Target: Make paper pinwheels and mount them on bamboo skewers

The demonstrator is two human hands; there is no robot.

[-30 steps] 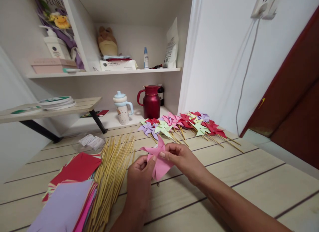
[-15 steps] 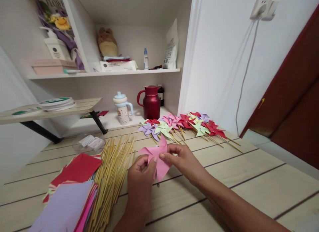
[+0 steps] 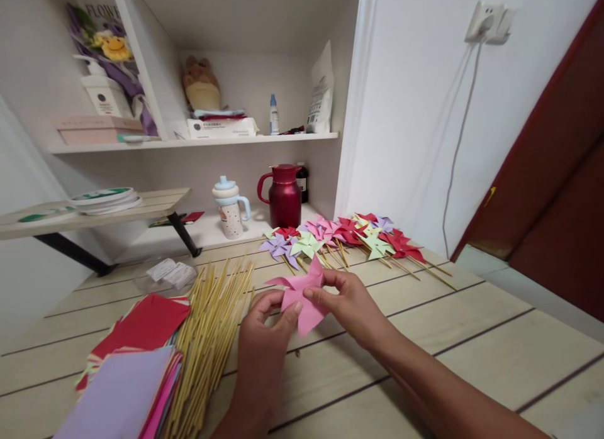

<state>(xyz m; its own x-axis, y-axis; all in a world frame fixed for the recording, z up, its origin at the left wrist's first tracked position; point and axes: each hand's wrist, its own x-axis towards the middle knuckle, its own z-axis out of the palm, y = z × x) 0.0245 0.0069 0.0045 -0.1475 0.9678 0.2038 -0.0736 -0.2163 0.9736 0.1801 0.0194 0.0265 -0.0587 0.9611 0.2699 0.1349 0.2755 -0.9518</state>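
Note:
A pink paper pinwheel is held above the table between both hands, with no stick visible on it. My left hand pinches its lower left blade between thumb and fingers. From the right side, my right hand grips it, the thumb pressed near the centre. Left of my hands lies a loose bundle of thin wooden sticks. Beside them are a stack of coloured paper squares, lilac on top, and a red sheet on another pile.
Several pinwheels on sticks lie at the table's back. Behind stand a red jug and a lidded cup. A small clear dish with white packets sits near a low raised shelf at left.
The pinwheel has tilted slightly and shifted a little to the right in my fingers. Both hands keep their grip on it. The camera view has moved slightly.

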